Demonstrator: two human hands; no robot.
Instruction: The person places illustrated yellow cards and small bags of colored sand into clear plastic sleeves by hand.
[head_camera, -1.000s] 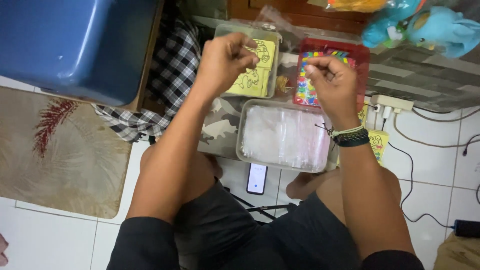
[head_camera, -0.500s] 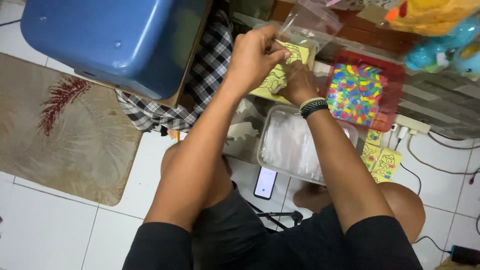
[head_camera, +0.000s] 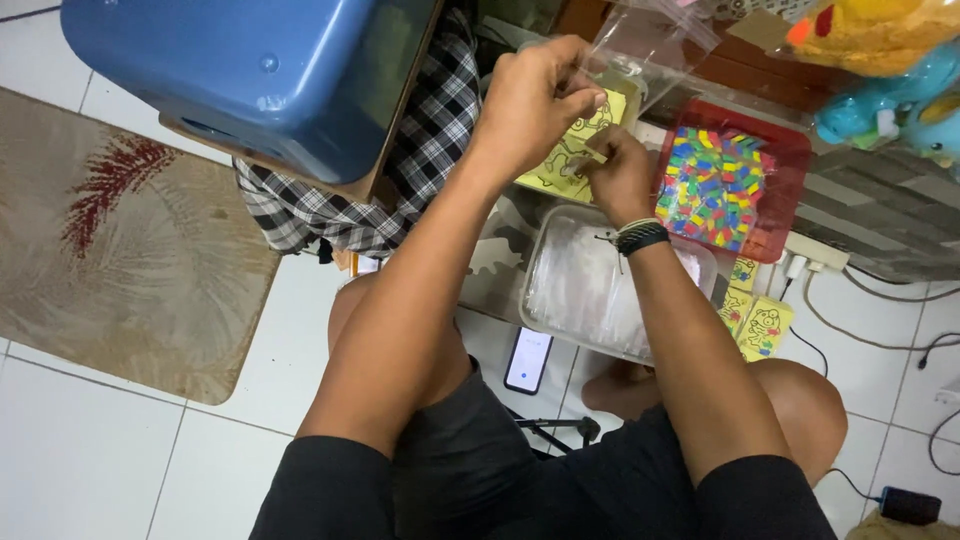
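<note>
- Clear plastic marks the thing in hand: a small bag (head_camera: 650, 45) held up at the far side, above a yellow card (head_camera: 570, 165) with a line drawing.
- Left hand (head_camera: 535, 100) is clenched, its fingertips pinching the bag's near edge.
- Right hand (head_camera: 620, 175), with wristbands (head_camera: 640, 235) on the wrist, sits just below, fingers curled at the card; whether they grip it I cannot tell.
- Packing looks to be the step in hand: card going into bag.
- Next move likely calls for holding the bag's mouth open and lining up the card's edge.
- Nearby: a red tray (head_camera: 790, 165) of coloured pieces at right, a clear tub (head_camera: 600, 285) near, a blue bin (head_camera: 240, 70) at left.
</note>
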